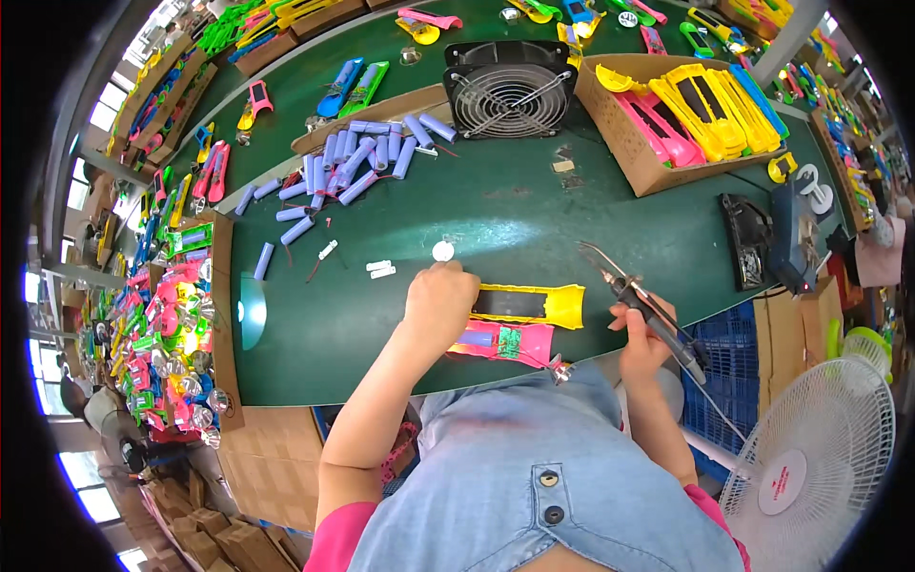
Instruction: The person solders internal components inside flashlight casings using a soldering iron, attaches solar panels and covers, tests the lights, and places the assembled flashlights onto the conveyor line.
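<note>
Imo some soldering step is in hand rn. Soldering iron (679,345) is held in R hand (646,336), tip at its 11 o'clock, clear of the work. L hand (441,297) is curled narrow, white disc (443,251) at its 12; can't tell if anything's pinched. Pink casing (537,342) w/ battery (479,339) + green board (510,341) is laid at L hand's 4, yellow casing (565,307) at its 3. Next move prob calls for parts to be steadied & the tip lowered.

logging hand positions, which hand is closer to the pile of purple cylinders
Left. The left hand is below and slightly right of the pile of purple cylinders; the right hand, holding a soldering iron, is much farther right.
</note>
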Demonstrator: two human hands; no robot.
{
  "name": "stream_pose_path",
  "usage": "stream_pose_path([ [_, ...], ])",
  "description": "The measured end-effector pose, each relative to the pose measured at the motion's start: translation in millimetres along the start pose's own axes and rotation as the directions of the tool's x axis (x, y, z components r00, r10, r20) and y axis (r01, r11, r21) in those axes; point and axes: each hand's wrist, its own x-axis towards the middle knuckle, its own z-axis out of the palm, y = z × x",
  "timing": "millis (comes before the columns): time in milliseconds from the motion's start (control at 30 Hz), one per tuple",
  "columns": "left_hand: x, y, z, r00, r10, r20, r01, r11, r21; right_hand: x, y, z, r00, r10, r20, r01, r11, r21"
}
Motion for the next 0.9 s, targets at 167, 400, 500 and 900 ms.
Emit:
stream_pose_path([
  [167, -9, -11, -23, 0.999, 0.031, 0.006, -0.031, 0.995, -0.098, 5, 6, -1, 0.999, -0.018, 0.047, 0.021, 0.998, -0.066],
  [400, -41, -21, -28, 0.943, 0.294, 0.155, -0.275, 0.952, -0.136, 10, 13, -19, 0.999, -0.039, -0.004, 0.037, 0.981, -0.191],
  [500, -44, -30, -13, 0.935, 0.352, 0.043, -0.340, 0.924, -0.175, 9, 15, -21, 0.999, 0.026, -0.019, -0.029, 0.977, -0.211],
  [900, -52, -36, 45, 0.860, 0.345, -0.376, -0.506, 0.668, -0.546, 27, 15, -53, 0.970, -0.230, 0.083, 0.236, 0.789, -0.567],
])
